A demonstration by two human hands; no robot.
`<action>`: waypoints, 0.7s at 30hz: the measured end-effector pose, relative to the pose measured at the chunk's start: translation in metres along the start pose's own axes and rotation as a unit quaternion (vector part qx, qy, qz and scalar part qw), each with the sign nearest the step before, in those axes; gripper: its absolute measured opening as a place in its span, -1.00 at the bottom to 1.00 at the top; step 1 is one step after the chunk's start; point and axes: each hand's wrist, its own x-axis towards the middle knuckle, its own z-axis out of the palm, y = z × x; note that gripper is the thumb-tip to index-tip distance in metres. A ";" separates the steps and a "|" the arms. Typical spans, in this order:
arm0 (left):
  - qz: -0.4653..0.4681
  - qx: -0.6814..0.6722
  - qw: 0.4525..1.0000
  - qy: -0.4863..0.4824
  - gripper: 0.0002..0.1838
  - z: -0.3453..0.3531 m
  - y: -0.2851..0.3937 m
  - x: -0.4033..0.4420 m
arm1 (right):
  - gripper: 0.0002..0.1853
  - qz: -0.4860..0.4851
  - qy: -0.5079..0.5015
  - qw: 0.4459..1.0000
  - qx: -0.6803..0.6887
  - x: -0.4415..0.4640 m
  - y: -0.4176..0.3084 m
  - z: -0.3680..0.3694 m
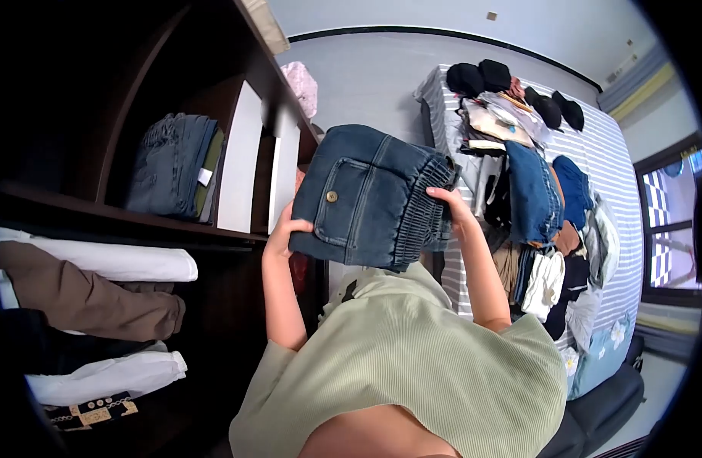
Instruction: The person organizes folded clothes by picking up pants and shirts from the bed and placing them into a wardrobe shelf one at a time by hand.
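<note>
Held up in front of my chest is a folded pair of dark blue jeans with an elastic waistband and a buttoned pocket. My left hand grips the lower left edge, thumb on the pocket side. My right hand clasps the gathered waistband end, its thumb on top and the other fingers hidden behind the fabric. Left of the jeans, a stack of folded jeans stands in a compartment of the dark wooden wardrobe.
White drawer fronts jut beside the stack. Below the shelf hang several garments, among them brown trousers. At right, a bed with a striped sheet carries folded clothes, jeans and black caps. A dark chair is near its foot.
</note>
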 end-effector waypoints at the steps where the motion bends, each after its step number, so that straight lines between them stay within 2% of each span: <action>1: 0.016 -0.053 0.998 0.014 -0.33 -0.003 -0.001 0.001 | -0.54 0.012 0.000 1.000 0.019 0.006 -0.003 0.010; 2: 0.041 -0.068 0.997 0.017 -0.38 -0.005 -0.002 0.001 | -0.60 0.029 0.032 0.999 0.023 0.006 -0.005 0.019; 4: 0.100 -0.240 0.965 0.047 -0.40 -0.011 -0.009 0.004 | -0.64 0.051 0.027 0.997 0.054 0.036 0.013 0.010; 5: 0.084 -0.300 0.948 0.067 -0.39 -0.018 -0.014 0.001 | -0.68 0.045 0.035 0.995 0.083 0.046 0.022 0.010; 6: 0.111 -0.364 0.923 0.061 -0.34 -0.021 -0.022 0.002 | -0.70 0.068 0.031 0.989 0.129 0.063 0.034 0.005; 8: 0.132 -0.506 0.850 0.061 -0.33 -0.003 -0.032 0.011 | -0.69 0.042 0.044 0.985 0.163 0.064 0.024 0.031; 10: 0.173 -0.449 0.870 0.107 -0.29 0.011 -0.041 0.023 | -0.64 0.067 0.011 0.982 0.179 0.082 0.021 0.037; 12: 0.236 -0.298 0.906 0.185 -0.31 0.030 -0.051 0.035 | -0.62 0.071 -0.008 0.981 0.182 0.096 0.013 0.047; 13: 0.224 -0.310 0.907 0.175 -0.22 0.040 -0.042 0.035 | -0.64 0.065 -0.020 0.983 0.173 0.104 0.008 0.050; 14: 0.239 -0.255 0.922 0.168 -0.10 0.045 -0.040 0.039 | -0.64 0.064 -0.027 0.982 0.176 0.110 0.002 0.053; 17: 0.258 -0.115 0.931 0.229 0.15 0.071 -0.017 0.048 | -0.65 0.073 -0.059 0.977 0.192 0.124 -0.022 0.071; 21: 0.293 -0.021 0.901 0.320 0.07 0.080 -0.006 0.065 | -0.65 0.061 -0.111 0.978 0.168 0.154 -0.036 0.081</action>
